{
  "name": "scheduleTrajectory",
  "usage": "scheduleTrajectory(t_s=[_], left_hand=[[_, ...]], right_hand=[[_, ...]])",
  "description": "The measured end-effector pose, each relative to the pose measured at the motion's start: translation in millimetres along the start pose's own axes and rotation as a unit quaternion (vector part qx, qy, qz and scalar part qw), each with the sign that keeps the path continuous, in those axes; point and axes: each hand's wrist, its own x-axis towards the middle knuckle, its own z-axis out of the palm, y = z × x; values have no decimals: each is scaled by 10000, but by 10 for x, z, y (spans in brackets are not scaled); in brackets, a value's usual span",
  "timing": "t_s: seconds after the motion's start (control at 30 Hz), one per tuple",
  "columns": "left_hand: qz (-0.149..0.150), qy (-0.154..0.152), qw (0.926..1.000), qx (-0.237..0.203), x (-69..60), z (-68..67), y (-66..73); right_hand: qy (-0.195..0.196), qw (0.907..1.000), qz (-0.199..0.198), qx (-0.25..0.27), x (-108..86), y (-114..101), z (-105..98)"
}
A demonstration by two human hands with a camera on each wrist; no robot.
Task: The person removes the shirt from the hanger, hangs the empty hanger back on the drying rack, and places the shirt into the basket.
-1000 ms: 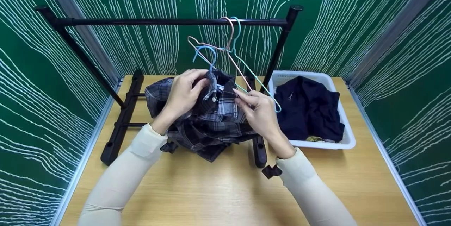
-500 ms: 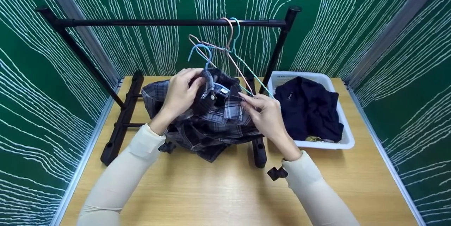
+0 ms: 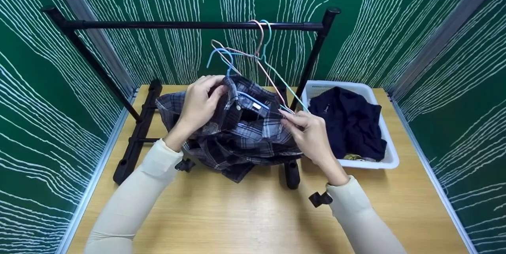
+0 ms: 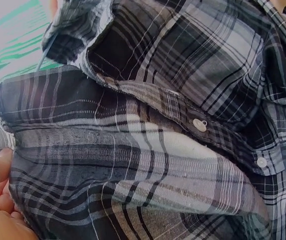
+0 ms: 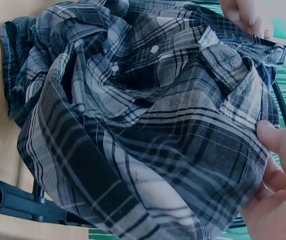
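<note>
A dark plaid button-up shirt (image 3: 253, 143) is held up between both hands, its lower part bunched on the table. A blue hanger (image 3: 253, 99) runs inside the open collar, and its hook sticks up past the collar's left side. My left hand (image 3: 201, 101) grips the collar cloth just below that hook. With thumb and fingers, my right hand (image 3: 306, 131) pinches the shirt's opposite side near the shoulder. White buttons and the folded front show in the left wrist view, where the shirt (image 4: 148, 150) fills most of the picture. Cloth hides the hanger's lower part.
Behind the shirt stands a black garment rack (image 3: 189, 25). A pink hanger (image 3: 270, 78) and a green hanger (image 3: 286, 84) hang from its bar, close to my right hand. To the right, a white basket (image 3: 391, 155) holds dark navy clothing (image 3: 344, 121).
My right hand has moved right and slightly down, drawing the collar wider, so more of the blue hanger shows inside. My left hand and the hook have shifted slightly left.
</note>
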Motion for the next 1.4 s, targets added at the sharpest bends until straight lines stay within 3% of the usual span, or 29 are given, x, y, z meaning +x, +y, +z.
scheduleTrajectory(t_s=[0.23,0.63,0.93,1.1,1.27,1.4], left_hand=[[4,-57,10000,-19,10,-6,8],[-33,147,9998,-157,-6,-84,-19],[-145,338,9991,-233,-7,-154,-16],[-170,328,9991,-192,-20,-157,-28],[-252,283,9992,-159,-38,-151,-35],[-222,312,9992,-138,-44,-158,-34]], right_hand=[[36,9997,204,-106,-84,86,-82],[288,9990,315,-154,-172,193,-143],[447,9944,961,-46,-247,269,-171],[218,9872,1572,136,-268,287,-169],[-301,9748,2142,550,-243,226,-251],[-738,9663,2338,779,-161,110,-345]])
